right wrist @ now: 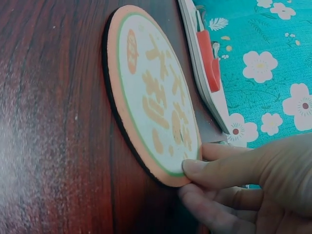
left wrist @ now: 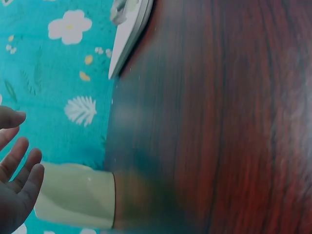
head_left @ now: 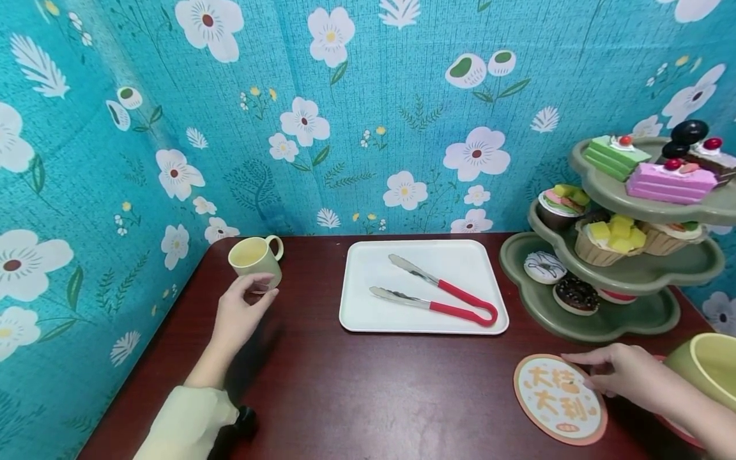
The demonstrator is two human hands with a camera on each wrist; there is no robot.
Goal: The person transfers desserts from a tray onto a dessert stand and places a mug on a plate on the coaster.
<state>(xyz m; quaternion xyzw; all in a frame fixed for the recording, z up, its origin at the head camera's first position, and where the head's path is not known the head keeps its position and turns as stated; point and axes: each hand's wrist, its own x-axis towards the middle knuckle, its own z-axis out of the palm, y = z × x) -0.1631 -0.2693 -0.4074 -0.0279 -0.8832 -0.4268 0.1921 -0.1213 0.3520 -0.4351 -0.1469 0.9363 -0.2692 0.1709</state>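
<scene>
A round coaster [head_left: 560,399] with an orange rim and orange characters is pinched at its edge by my right hand [head_left: 635,377], the thumb on its printed face in the right wrist view. The coaster [right wrist: 151,92] appears tilted there, low over the table. At the back left a pale green-yellow mug [head_left: 257,259] stands upright, its handle to the right. In front of it is my left hand [head_left: 244,310], its fingers loosely bent and apart with nothing between them. The left wrist view shows those fingers beside the mug [left wrist: 80,195]; whether they touch it I cannot tell.
A white tray [head_left: 359,281] holds red-handled tongs [head_left: 437,294] at the back middle. On the right stands a green three-tier stand [head_left: 535,306] with toy cakes, cupcakes and donuts. Another mug [head_left: 710,364] and part of a red-rimmed round piece [head_left: 681,431] are at the right edge.
</scene>
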